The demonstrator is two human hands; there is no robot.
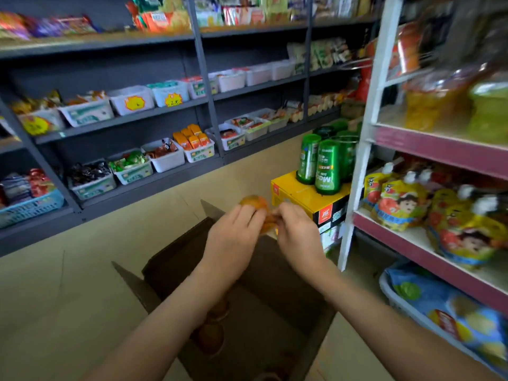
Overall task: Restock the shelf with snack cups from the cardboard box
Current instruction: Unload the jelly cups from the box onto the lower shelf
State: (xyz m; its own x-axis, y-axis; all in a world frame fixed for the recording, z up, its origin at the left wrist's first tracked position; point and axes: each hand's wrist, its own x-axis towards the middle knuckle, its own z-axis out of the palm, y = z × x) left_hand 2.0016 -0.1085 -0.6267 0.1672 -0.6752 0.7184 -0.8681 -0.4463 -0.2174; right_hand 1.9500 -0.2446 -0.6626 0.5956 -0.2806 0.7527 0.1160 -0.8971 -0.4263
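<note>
An open cardboard box (255,339) stands on the floor below me, flaps spread, with a few orange-brown snack cups (211,334) at its bottom left. Above the box's far edge my left hand (233,237) grips an orange snack cup (254,203). Beside it my right hand (298,232) holds a second orange cup (268,222), mostly hidden between the hands. The white-and-pink shelf (412,237) stands at the right, carrying jelly cups (489,111) on an upper level.
Yellow pouches (401,207) fill the pink shelf's middle level. A yellow carton (310,199) with green canisters (327,169) on top sits beyond the box. Grey shelving (137,119) with white snack bins lines the left wall. A basket of blue bags (445,312) lies bottom right.
</note>
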